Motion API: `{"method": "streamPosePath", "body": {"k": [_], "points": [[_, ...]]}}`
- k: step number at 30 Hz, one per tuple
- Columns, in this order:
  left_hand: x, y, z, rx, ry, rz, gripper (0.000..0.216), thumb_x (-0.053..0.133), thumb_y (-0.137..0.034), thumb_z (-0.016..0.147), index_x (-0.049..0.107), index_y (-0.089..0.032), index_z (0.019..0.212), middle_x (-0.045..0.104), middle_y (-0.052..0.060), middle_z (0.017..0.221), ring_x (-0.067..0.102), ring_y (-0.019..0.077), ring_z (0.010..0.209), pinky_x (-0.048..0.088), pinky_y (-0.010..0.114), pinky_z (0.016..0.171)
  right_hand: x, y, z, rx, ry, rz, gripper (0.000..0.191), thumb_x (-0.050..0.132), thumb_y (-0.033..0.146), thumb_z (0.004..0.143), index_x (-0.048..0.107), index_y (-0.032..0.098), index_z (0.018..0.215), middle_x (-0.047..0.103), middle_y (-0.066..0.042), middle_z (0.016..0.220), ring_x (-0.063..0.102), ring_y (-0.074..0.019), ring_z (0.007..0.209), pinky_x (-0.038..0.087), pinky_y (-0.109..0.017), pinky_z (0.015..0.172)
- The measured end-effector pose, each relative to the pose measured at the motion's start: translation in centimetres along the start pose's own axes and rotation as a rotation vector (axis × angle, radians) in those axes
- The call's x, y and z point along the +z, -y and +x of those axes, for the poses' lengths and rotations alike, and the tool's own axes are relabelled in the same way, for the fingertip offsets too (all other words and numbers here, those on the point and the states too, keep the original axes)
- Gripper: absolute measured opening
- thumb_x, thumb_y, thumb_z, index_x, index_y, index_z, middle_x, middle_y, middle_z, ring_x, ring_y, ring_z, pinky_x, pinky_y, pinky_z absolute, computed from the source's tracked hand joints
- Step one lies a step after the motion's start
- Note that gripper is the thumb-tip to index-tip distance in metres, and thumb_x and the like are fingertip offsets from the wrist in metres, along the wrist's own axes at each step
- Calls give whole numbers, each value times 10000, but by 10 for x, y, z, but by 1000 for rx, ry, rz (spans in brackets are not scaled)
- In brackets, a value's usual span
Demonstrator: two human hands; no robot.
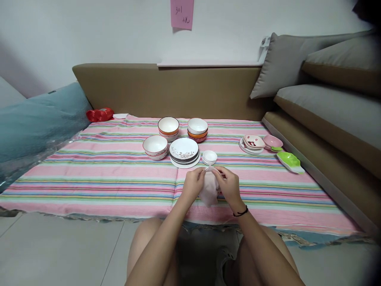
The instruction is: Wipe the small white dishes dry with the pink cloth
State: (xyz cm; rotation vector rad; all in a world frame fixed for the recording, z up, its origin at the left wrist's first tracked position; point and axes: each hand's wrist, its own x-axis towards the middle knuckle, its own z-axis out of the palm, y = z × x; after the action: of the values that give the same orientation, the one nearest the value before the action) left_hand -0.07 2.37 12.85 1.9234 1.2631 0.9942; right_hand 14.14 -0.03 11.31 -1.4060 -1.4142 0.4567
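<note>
A small pale drawstring pouch [209,190] hangs between my two hands above the striped cloth. My left hand [194,182] pinches its gathered top edge from the left. On the right side of that edge, my right hand [228,183] has its fingers closed on the fabric, and a thin cord shows there. What lies inside the pouch, if anything, is hidden. Just beyond my fingers stands a stack of small white bowls [210,157]. Left of it is a pile of plates [183,149], the top one with a dark floral pattern.
Larger bowls stand behind: a red-rimmed one [155,146], an orange-banded stack [168,126] and a white-topped stack [197,127]. To the right are square dishes [254,141], a pink bowl [273,141] and a green dish [290,160]. Cushions [333,107] border the right side.
</note>
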Motion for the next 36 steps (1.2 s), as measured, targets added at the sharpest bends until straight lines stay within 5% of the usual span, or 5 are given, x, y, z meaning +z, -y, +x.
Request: {"method": "streamPosePath", "body": {"k": [13, 22, 36], "points": [[-3, -5, -5, -13, 80, 36, 284, 529, -386, 829, 667, -190, 982, 705, 65, 930, 628, 198, 832, 439, 266, 736, 0, 0, -2, -58, 79, -141, 302, 511, 371, 844, 654, 157, 687, 575, 1, 572, 453, -111, 537, 318, -227, 539], [-7, -4, -1, -77, -5, -34, 384, 443, -425, 855, 649, -158, 670, 604, 11, 606, 507, 125, 585, 347, 227, 550, 1, 4, -2, -58, 119, -79, 431, 523, 483, 819, 529, 158, 536, 380, 31, 503, 319, -90, 522, 266, -227, 506], [-6, 0, 4, -186, -9, -387, 270, 510, -377, 792, 612, -139, 715, 596, 15, 672, 509, 120, 635, 387, 206, 556, -1, -1, 2, 136, 72, 118, 302, 618, 440, 737, 693, 147, 744, 630, -21, 644, 519, -143, 584, 392, -243, 535]]}}
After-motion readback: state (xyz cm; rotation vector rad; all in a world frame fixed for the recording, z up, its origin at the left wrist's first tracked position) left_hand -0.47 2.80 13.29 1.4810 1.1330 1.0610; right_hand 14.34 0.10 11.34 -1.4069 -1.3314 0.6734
